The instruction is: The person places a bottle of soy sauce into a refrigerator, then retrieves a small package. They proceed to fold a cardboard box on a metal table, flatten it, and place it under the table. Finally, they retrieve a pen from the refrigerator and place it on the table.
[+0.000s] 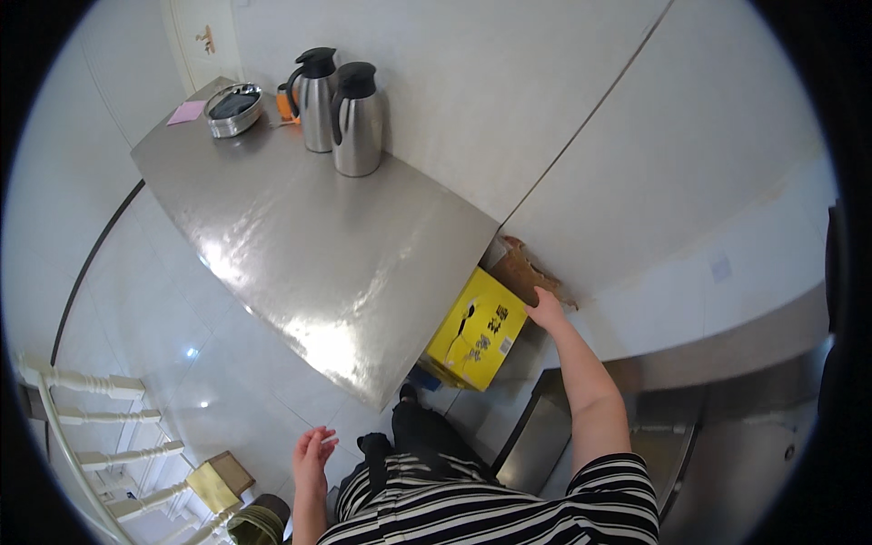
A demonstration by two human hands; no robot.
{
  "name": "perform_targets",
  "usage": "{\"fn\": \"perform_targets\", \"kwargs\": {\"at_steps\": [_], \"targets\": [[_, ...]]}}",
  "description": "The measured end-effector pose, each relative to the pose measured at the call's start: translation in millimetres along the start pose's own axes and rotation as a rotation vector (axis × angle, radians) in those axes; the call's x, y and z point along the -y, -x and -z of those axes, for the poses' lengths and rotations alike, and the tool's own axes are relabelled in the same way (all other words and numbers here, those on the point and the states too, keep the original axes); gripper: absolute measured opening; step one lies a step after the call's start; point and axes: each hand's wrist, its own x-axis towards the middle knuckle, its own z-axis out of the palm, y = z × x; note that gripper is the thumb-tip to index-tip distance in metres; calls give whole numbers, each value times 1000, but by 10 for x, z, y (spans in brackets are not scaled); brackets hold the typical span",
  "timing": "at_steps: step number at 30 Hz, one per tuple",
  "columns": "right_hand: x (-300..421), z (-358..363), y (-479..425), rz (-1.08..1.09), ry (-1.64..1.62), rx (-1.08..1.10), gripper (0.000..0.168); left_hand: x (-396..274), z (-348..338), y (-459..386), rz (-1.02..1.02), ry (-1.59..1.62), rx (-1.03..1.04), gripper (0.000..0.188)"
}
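My right hand (546, 310) is at the upper right edge of a yellow cardboard box (477, 330), its fingers touching the edge; whether they grip it is hard to tell. The box bears dark writing and has a torn slit in its top. It stands partly beneath the near end of a stainless steel table (306, 252). A torn brown cardboard piece (524, 272) leans between the box and the wall. My left hand (315, 453) hangs at the lower left beside my body, fingers loosely bent, holding nothing.
Two steel vacuum jugs (357, 129), a steel bowl (235, 122) with dark cloth, an orange object (286, 103) and a pink sheet (186, 112) are on the table. White balusters (129, 458) rise at left near another box (221, 480). A steel unit (736, 443) stands at right.
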Motion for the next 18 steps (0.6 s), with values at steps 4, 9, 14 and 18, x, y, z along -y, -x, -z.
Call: {"fn": "perform_targets", "kwargs": {"at_steps": [4, 9, 14, 18], "targets": [[-49, 57, -488, -15, 198, 47, 76, -28, -494, -45, 102, -56, 25, 21], [-264, -141, -942, -29, 228, 85, 70, -80, -1117, -62, 113, -115, 47, 19], [-504, -392, -1258, -13, 97, 21, 46, -103, -1383, -145, 175, -192, 16, 19], [-253, -193, -1227, 9, 80, 74, 41, -24, -1421, -308, 149, -194, 24, 22]]}}
